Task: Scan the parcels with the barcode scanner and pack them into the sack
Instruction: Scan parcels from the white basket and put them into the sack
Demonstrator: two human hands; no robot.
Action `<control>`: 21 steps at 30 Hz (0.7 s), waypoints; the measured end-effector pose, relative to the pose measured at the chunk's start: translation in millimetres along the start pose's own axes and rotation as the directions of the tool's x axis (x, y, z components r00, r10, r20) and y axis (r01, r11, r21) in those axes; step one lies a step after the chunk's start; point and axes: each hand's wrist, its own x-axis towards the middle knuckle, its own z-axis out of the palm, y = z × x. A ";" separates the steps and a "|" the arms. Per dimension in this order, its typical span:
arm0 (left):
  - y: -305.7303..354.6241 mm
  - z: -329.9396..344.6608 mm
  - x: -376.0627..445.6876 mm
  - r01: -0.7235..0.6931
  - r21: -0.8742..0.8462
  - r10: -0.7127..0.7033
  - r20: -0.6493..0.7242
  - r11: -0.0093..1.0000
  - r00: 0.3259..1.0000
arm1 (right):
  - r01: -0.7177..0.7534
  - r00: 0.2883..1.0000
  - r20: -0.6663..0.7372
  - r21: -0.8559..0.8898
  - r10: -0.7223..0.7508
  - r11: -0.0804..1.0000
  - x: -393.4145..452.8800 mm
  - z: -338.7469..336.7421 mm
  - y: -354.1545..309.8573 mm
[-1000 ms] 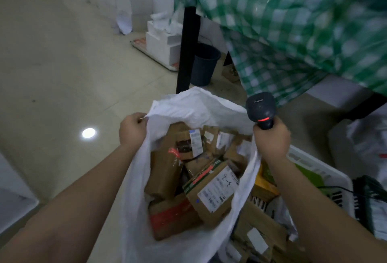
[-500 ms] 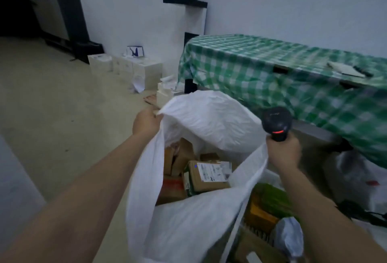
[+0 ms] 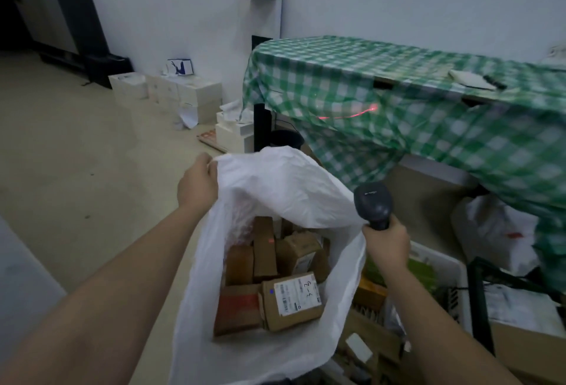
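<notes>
Brown cardboard parcels [image 3: 292, 300] lie heaped inside the white sack [image 3: 275, 357], one showing a label. At the sack's left rim the left hand [image 3: 197, 184] clutches the fabric; at its right rim the right hand [image 3: 386, 243] grips the barcode scanner [image 3: 373, 203] upright. Beyond, a red scan line falls on the green checked tablecloth [image 3: 413, 102].

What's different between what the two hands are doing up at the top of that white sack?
The left hand grips only the sack rim, bunching the white fabric; the right hand is wrapped round the barcode scanner handle, at the opposite rim. The left hand sits higher and farther away, the right lower and nearer. Both are curled shut.
</notes>
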 end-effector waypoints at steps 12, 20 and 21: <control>-43.7 40.3 -49.6 -0.028 0.441 -0.259 0.576 0.897 0.776 | -0.209 0.978 -0.021 -0.043 0.209 0.977 -31.7 -18.6 77.3; -20.8 100.3 -60.3 -0.074 0.199 -0.058 0.585 0.977 0.809 | -0.201 0.980 -0.018 -0.031 0.200 0.979 -15.7 -3.9 80.0; -16.8 105.9 -59.8 -0.104 0.223 -0.037 0.553 0.969 0.832 | -0.181 0.983 -0.018 -0.035 0.181 0.983 -10.8 -1.7 75.6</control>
